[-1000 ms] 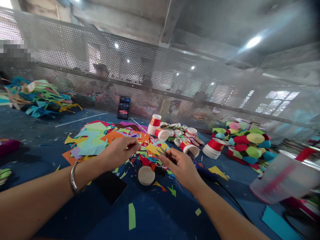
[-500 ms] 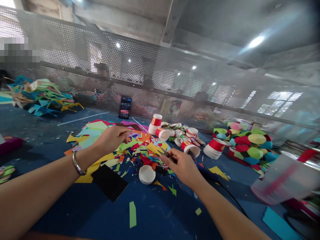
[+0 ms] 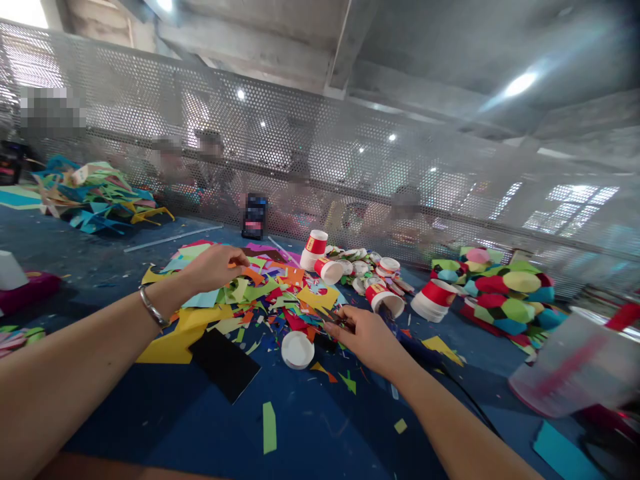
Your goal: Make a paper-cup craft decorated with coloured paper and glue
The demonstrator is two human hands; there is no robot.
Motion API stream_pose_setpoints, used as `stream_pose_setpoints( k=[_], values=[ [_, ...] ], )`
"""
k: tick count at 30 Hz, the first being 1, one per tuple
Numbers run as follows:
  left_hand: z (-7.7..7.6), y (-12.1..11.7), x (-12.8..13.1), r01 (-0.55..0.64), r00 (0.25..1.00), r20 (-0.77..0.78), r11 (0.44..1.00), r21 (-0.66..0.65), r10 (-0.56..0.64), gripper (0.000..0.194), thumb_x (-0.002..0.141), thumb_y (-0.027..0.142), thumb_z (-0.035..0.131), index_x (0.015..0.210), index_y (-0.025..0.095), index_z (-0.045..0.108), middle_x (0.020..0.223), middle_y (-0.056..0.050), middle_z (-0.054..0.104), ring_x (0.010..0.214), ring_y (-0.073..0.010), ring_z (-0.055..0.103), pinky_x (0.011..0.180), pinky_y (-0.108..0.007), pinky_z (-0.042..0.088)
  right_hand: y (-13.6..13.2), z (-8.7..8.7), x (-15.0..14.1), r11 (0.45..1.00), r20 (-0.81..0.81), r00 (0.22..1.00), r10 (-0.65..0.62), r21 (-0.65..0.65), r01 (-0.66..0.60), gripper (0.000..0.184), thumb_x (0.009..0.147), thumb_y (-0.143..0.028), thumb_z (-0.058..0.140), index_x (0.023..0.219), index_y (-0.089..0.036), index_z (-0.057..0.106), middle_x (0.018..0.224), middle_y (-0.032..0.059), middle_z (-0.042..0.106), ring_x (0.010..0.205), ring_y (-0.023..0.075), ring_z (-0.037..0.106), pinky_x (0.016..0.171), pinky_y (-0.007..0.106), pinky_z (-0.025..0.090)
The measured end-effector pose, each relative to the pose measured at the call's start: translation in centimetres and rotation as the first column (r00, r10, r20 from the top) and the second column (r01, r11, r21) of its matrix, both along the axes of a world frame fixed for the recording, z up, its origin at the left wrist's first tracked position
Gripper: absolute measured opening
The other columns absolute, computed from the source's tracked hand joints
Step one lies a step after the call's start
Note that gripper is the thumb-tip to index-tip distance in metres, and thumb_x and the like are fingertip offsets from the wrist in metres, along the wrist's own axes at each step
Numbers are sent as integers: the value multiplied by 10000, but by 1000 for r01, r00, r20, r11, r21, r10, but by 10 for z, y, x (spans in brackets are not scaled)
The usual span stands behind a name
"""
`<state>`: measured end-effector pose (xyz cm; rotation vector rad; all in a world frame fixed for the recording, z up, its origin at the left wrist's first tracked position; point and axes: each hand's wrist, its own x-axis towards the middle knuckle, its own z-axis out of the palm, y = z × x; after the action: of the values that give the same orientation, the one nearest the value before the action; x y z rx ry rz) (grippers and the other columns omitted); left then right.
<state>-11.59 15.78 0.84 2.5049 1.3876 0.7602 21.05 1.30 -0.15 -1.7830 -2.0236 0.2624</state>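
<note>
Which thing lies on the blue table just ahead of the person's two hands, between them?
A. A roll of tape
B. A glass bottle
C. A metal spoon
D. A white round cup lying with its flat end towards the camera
D: the white round cup lies on the blue table among paper scraps, between the left hand, which rests on the pile of coloured paper, and the right hand.

A perforated metal screen is running across the far edge of the blue desk, with blurred figures sitting behind it. Concrete beams are crossing overhead, a ceiling lamp is glowing, and daylight is coming through gridded windows at right.
</note>
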Motion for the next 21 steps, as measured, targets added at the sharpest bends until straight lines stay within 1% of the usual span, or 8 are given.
stream_pose_setpoints(
  k=[1,3,5,6,9,12,18,21],
  values=[
    [1,-2,-2,31,999,-29,999,-34,-32,293,817,391,564,969,197,722,967,-82,747,857,-231,668,736,-328,463,0,0,0,1000,3,1000,1,-1,-1,297,873,-494,586,810,-206,626,644,13,587,601,183,538,525,286,279],
    [1,-5,-2,100,990,-86,991,-90,-108,300,742,443,665,925,215,733,916,-59,741,824,-218,654,711,-310,445,1,-1,1,1000,8,1000,4,-2,-4,299,873,-495,583,806,-206,625,643,13,585,604,185,539,526,286,277],
    [-1,-7,1,154,978,-122,981,-116,-168,309,655,422,743,889,221,730,894,-43,730,820,-213,636,710,-300,428,1,-1,1,1000,10,1000,5,-2,-5,314,871,-505,582,782,-206,608,644,17,588,601,184,539,528,286,280],
    [-2,-7,2,168,975,-129,979,-119,-183,291,641,391,748,871,214,722,877,-38,721,802,-206,627,700,-295,419,2,-1,1,1000,12,1000,5,-4,-5,320,871,-510,581,773,-206,600,646,18,591,600,184,540,529,286,282],
    [-6,-6,7,154,980,-112,984,-86,-164,172,694,309,673,816,187,672,778,-31,676,698,-181,586,632,-286,382,2,-2,0,1000,16,1000,2,-7,-2,321,872,-514,578,780,-206,595,652,20,595,604,188,544,535,290,291],
    [-5,-5,10,111,992,-54,994,-12,-111,116,766,303,600,767,189,621,718,-23,639,670,-179,567,617,-294,363,2,-3,0,1000,19,1000,0,-13,0,317,876,-517,576,813,-208,611,656,16,595,615,193,549,541,292,304],
    [3,-9,14,82,991,90,985,150,-96,143,827,294,547,882,202,642,929,-48,663,852,-186,603,765,-306,433,3,-3,1,1000,21,1000,3,-16,-2,320,879,-519,575,824,-207,621,666,20,605,617,197,556,538,293,304],
    [4,-11,14,94,989,94,981,172,-111,201,846,302,528,937,202,677,980,-70,668,931,-204,606,832,-330,440,2,-2,1,1000,21,1000,10,-11,-10,321,878,-518,580,811,-207,618,664,19,606,618,195,559,541,290,306]
  ],
)
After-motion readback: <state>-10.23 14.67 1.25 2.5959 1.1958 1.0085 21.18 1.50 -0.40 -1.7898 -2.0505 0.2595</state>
